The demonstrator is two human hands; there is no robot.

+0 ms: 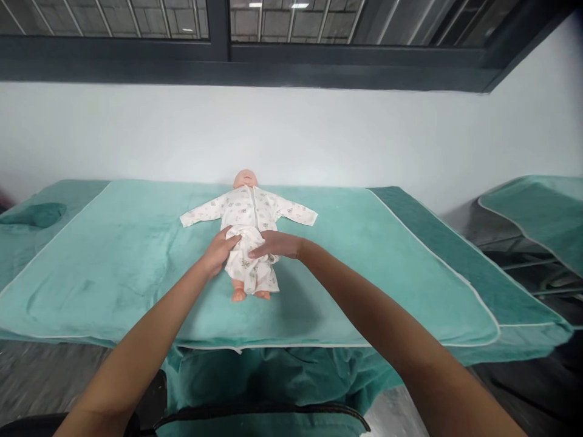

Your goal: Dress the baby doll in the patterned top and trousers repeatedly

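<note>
A baby doll [246,178] lies on its back, its head toward the wall and its bare feet toward me. It wears a white printed long-sleeved baby top [241,209], with both sleeves spread wide. White printed baby pants [246,264] are bunched over its hips and legs, the feet showing below. At the left of the waist, my left hand [221,250] grips the pants, thumb on top. My right hand [277,244] is closed on the bunched cloth at the other side, its fingers partly hidden in the folds.
The doll lies on a padded bed with a light green cover [364,273] edged in white. A darker green cover [437,243] extends at the right. White wall [296,133] and a dark window frame [273,67] stand behind. Another green-covered bed [546,206] is at far right.
</note>
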